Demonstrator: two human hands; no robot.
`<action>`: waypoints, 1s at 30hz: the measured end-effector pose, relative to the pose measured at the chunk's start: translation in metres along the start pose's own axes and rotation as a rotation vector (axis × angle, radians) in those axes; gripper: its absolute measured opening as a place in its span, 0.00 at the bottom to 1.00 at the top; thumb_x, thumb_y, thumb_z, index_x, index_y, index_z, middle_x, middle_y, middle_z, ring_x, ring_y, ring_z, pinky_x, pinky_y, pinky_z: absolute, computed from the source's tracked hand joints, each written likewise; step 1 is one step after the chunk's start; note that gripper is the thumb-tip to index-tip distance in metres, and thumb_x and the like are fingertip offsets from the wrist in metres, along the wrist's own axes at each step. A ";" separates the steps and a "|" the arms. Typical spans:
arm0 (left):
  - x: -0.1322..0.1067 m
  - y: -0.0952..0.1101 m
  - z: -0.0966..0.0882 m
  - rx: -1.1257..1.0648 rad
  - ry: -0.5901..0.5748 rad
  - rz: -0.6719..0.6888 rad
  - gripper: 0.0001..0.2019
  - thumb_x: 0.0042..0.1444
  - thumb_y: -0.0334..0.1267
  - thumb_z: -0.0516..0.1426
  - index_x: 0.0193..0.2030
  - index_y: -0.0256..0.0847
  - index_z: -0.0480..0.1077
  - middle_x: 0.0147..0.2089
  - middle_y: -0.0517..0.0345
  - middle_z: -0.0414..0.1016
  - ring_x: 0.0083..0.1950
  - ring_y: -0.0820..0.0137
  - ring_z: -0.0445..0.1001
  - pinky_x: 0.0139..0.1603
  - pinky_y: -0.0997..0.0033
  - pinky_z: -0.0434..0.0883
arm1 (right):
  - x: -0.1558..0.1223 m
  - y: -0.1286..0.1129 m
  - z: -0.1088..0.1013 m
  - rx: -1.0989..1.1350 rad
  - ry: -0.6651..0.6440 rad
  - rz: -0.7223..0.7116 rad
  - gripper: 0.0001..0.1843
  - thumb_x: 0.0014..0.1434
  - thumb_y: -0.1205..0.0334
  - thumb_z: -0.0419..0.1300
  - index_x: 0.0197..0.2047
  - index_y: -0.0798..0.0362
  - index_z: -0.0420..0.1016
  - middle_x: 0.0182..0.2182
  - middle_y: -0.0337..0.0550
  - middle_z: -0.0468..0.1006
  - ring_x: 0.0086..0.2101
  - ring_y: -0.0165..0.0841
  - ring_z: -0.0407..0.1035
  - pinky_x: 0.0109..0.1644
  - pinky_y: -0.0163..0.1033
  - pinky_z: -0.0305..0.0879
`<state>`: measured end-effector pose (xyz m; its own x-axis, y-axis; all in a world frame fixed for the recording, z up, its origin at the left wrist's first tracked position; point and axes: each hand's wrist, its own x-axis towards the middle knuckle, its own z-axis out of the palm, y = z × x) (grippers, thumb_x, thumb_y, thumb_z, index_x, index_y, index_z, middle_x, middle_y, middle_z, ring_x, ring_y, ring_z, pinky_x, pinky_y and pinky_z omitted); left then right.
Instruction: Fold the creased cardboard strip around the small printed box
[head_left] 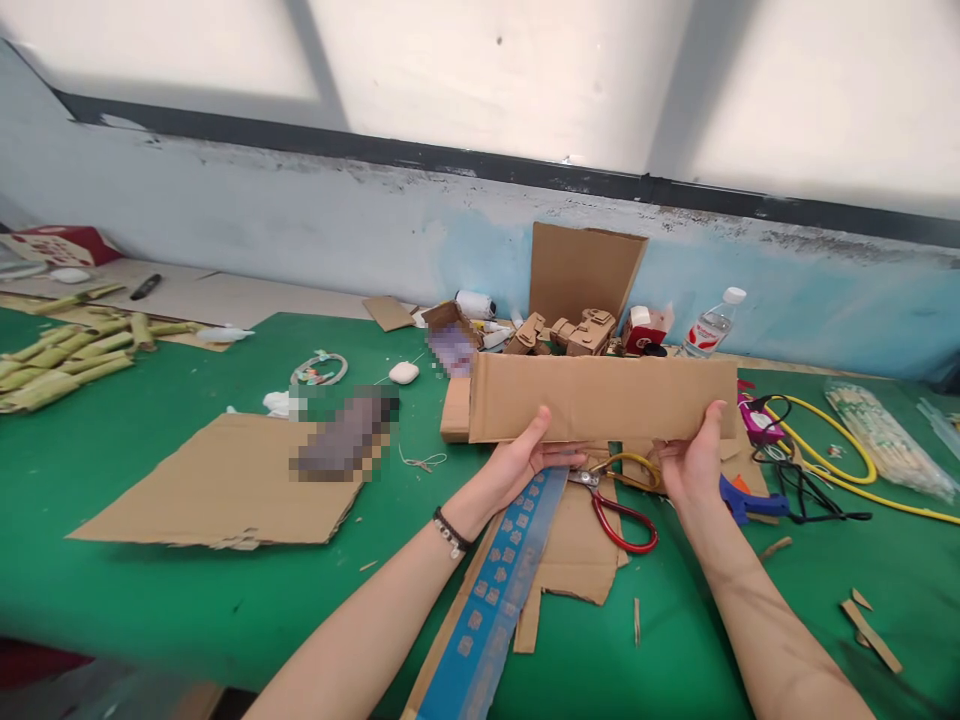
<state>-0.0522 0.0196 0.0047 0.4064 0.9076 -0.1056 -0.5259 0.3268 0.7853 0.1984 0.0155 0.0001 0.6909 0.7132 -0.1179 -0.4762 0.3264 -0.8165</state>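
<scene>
Long cardboard strip (600, 398) held upright above green table (187, 590), folded flap at its left end. Left hand (525, 458) gripped bottom edge near middle; right hand (694, 462) clasped lower right end. Red-handled scissors (619, 515) lay just below, blue ruler (499, 590) beside. Risk: strip could've buckled mid-span if squeezed unevenly; scissors cld be knocked w/ wrist.

I hold the cardboard strip (600, 398) between my left hand (525, 462) and right hand (694, 462), above the scissors (615, 505), with the bottle (711, 325) behind it.
</scene>
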 end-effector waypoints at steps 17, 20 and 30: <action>0.012 0.005 -0.003 0.072 0.406 0.202 0.24 0.64 0.37 0.72 0.64 0.36 0.78 0.63 0.37 0.87 0.55 0.48 0.91 0.47 0.51 0.93 | 0.010 -0.002 -0.011 -0.552 0.186 -0.545 0.35 0.64 0.35 0.73 0.56 0.60 0.85 0.60 0.68 0.88 0.61 0.57 0.83 0.72 0.62 0.77; 0.010 0.006 -0.002 0.080 0.405 0.207 0.24 0.62 0.37 0.74 0.63 0.38 0.79 0.62 0.40 0.87 0.57 0.47 0.90 0.53 0.47 0.92 | 0.000 -0.013 -0.010 -0.697 0.126 -0.629 0.34 0.68 0.33 0.68 0.55 0.58 0.87 0.56 0.66 0.89 0.59 0.57 0.84 0.71 0.62 0.76; 0.001 0.001 0.001 0.102 0.400 0.260 0.23 0.60 0.39 0.76 0.60 0.39 0.83 0.60 0.43 0.89 0.70 0.39 0.83 0.68 0.40 0.85 | -0.017 -0.018 -0.010 -0.788 -0.106 -0.742 0.26 0.74 0.44 0.65 0.70 0.40 0.85 0.69 0.47 0.85 0.67 0.47 0.79 0.79 0.53 0.67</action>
<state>-0.0513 0.0209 0.0061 -0.0587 0.9924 -0.1086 -0.4878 0.0664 0.8704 0.2010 -0.0087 0.0114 0.5939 0.5646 0.5731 0.5497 0.2354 -0.8015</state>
